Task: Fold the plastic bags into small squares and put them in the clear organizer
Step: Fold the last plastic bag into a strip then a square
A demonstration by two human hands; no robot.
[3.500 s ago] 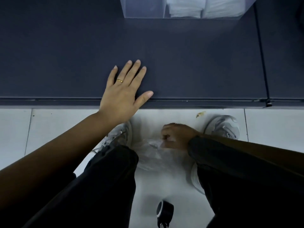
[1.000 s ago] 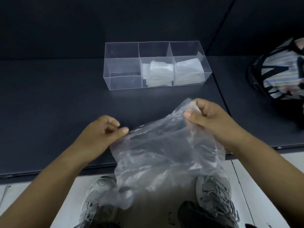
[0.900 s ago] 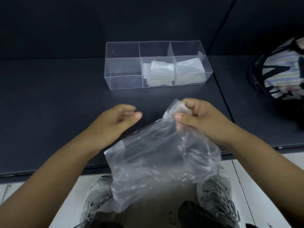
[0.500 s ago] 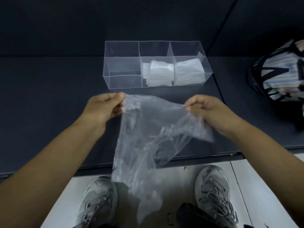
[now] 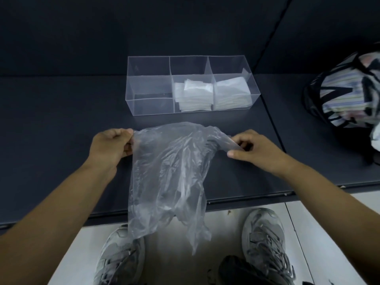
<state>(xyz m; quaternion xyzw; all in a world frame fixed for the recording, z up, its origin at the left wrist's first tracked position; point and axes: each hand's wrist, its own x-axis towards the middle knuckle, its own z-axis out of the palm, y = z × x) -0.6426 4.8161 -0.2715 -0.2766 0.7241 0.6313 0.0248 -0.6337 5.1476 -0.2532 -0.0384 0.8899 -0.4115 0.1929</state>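
Both hands were closed on the top edge of the plastic bag (image 5: 168, 177): the left hand (image 5: 111, 149) pinched one corner and the right hand (image 5: 253, 149) the other, above the front half of the counter (image 5: 61, 130). The bag hung crumpled between them, and its lower part draped past the counter's front edge toward the floor (image 5: 308, 223). The clear organizer (image 5: 150, 108) stood toward the back edge, with folded squares (image 5: 195, 95) stacked in its middle and right compartments. To my eye the wrinkles were the risk. Laid down like that, the thin film could trap air and creases, so a fold might spring open or come out lopsided. The overhanging tail could also drag the slick sheet off the front edge if either pinch loosened.
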